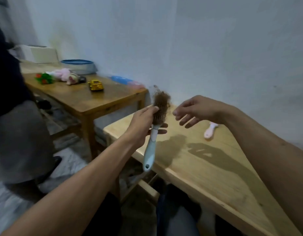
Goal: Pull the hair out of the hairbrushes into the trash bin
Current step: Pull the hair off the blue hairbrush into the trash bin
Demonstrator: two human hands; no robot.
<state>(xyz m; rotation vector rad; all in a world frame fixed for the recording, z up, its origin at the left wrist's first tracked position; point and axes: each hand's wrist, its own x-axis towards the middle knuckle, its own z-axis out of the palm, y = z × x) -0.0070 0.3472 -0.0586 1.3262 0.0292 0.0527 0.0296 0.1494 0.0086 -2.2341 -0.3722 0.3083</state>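
Observation:
My left hand (142, 123) grips a hairbrush (151, 147) with a pale blue and white handle, held upright over the left end of the light wooden table (207, 171). A clump of brown hair (160, 99) sticks up from the bristles at the top of the brush head. My right hand (196, 110) hovers just right of the brush head with fingers spread, holding nothing. A second brush with a pink handle (209, 132) lies on the table, partly hidden behind my right hand. No trash bin is in view.
A darker wooden table (89, 101) stands to the left with a yellow toy car (96, 85), a pink soft toy (66, 75) and a blue-rimmed bowl (79, 66). A person in dark clothes (9, 103) stands at the far left. A white wall runs behind.

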